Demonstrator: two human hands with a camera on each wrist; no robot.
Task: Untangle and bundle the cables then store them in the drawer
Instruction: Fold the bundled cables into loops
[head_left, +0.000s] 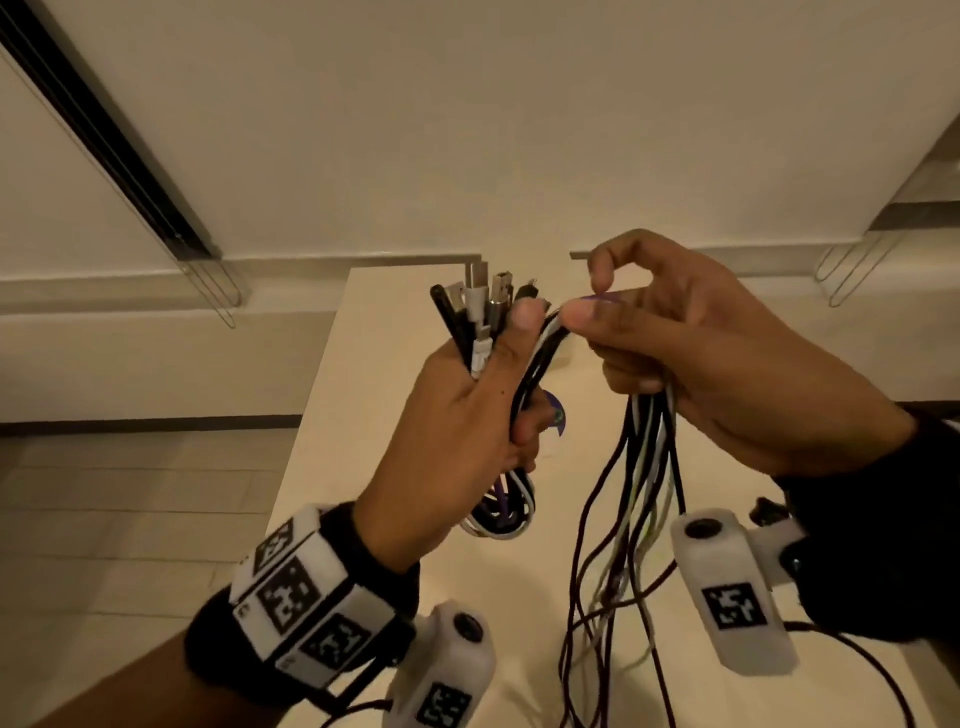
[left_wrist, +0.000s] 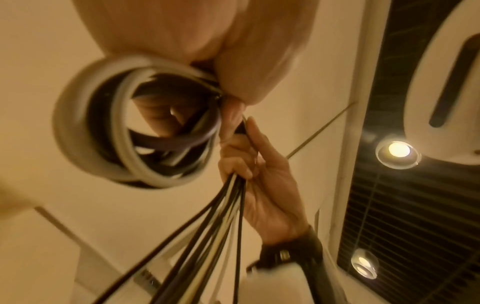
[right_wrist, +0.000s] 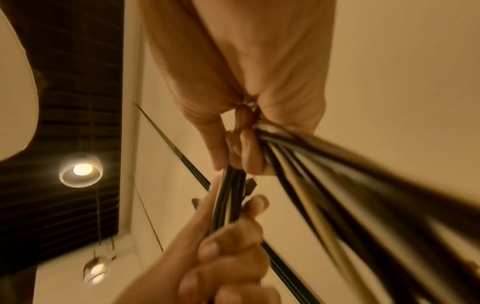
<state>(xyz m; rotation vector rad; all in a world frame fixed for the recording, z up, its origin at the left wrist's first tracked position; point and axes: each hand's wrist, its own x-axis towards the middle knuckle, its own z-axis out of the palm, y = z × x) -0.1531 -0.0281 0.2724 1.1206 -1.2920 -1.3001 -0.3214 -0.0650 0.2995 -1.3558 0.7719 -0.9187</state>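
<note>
Both hands hold one bunch of black, white and purple cables above a pale table (head_left: 363, 395). My left hand (head_left: 467, 410) grips the bunch (head_left: 540, 358) upright; several plug ends (head_left: 483, 306) stick up past its thumb, and a small coil of loops (head_left: 501, 512) hangs under its palm. The same coil (left_wrist: 135, 127) fills the left wrist view. My right hand (head_left: 691, 343) pinches the strands beside the left thumb, and its lower fingers curl round them. The loose lengths (head_left: 628, 545) drop from it toward the table. In the right wrist view those strands (right_wrist: 324, 181) run blurred past the fingers.
The narrow table stretches away from me, with tiled floor (head_left: 130, 493) to its left and a pale wall (head_left: 467, 130) behind. A dark sliding-door track (head_left: 104, 130) crosses the wall at upper left. Wrist cameras (head_left: 727, 582) hang below both hands. No drawer shows.
</note>
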